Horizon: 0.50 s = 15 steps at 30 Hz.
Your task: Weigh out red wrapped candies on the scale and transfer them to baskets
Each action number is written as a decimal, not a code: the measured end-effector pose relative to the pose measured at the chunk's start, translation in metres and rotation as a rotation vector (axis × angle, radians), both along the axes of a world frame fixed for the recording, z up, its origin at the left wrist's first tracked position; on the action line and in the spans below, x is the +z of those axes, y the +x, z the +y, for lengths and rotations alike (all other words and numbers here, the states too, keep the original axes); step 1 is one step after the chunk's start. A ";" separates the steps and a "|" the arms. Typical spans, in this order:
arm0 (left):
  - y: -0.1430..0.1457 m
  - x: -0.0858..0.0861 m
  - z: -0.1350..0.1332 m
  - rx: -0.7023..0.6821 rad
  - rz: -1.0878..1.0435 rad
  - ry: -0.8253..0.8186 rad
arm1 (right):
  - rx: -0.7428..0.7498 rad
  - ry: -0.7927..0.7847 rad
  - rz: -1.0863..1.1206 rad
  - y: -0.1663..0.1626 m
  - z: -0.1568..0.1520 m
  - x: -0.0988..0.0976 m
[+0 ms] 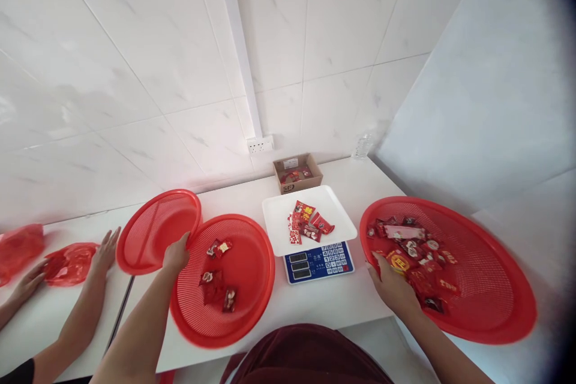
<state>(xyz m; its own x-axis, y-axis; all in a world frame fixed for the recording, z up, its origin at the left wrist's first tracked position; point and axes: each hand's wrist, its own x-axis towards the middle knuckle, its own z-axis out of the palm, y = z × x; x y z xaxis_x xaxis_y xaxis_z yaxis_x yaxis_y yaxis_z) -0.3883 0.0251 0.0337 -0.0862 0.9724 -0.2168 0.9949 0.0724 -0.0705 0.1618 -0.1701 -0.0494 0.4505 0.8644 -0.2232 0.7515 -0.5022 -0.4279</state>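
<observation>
The bare left hand (pixel 177 253) is curled, gripping, left of the maroon-clothed torso (pixel 310 355). The bare right hand (pixel 392 282) grips right of it.

Left hand (pixel 177 254) on leftmost red basket (pixel 153 240), right hand (pixel 392 283) on rightmost basket (pixel 488 288), digital scale (pixel 317 264) between.

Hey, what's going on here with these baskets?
One person's left hand is at the adjoining rims of the left basket and the middle basket, which holds a few red packets. Their right hand is at the rim of the right basket, which holds many more. Several others lie on the white tray of a scale. A co-worker's hands are on either side of a red plastic bag.
</observation>
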 end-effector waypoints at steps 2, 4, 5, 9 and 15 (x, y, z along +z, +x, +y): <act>-0.002 0.000 0.003 -0.144 0.029 0.004 | -0.002 -0.001 0.000 0.001 0.000 0.000; -0.003 0.001 0.004 -0.245 0.054 0.017 | -0.003 0.006 -0.001 0.001 0.001 0.002; -0.002 0.001 0.003 -0.275 0.066 0.018 | -0.005 0.013 -0.002 0.001 0.001 0.003; 0.003 -0.001 -0.003 -0.328 0.100 0.036 | -0.011 0.007 0.008 0.000 0.000 0.003; -0.001 -0.005 -0.016 -0.396 0.023 0.031 | 0.016 0.051 0.001 0.003 0.000 -0.001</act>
<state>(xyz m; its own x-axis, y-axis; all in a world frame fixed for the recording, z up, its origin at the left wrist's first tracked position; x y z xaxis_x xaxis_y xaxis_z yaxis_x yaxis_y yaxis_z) -0.3891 0.0094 0.0285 0.2923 0.9374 -0.1895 0.9444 -0.3141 -0.0970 0.1649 -0.1699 -0.0506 0.4369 0.8815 -0.1791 0.7588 -0.4681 -0.4530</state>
